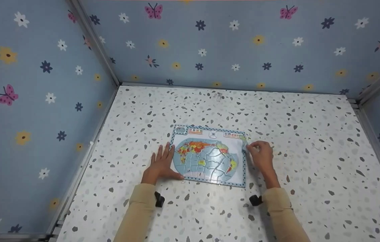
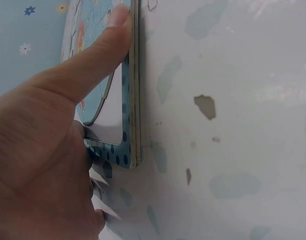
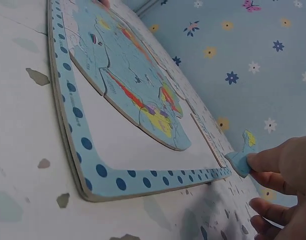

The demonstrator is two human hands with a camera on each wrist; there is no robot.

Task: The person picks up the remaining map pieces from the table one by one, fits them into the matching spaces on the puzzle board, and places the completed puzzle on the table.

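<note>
A world map jigsaw puzzle (image 1: pixel 210 181) lies flat, its blue border dotted and its oval map made of several fitted pieces. At the board's left side my left hand (image 1: pixel 161 166) is spread, fingers straight along the edge. Its thumb (image 2: pixel 100 52) rests over the near border, as the left wrist view shows. Beside the right border, my right hand (image 1: pixel 262 157) pinches a small puzzle piece (image 3: pixel 240 159) between thumb and forefinger. That piece is light blue with a yellow-green patch, and is raised near the board's upper right corner. The other right fingers curl loosely below it.
The white speckled tabletop (image 1: pixel 297 134) extends around the board on all sides. Blue panels with flowers and butterflies stand at the back (image 1: pixel 217 37), left (image 1: pixel 35 127) and right. A black wrist device (image 1: pixel 255 200) sits by each sleeve cuff.
</note>
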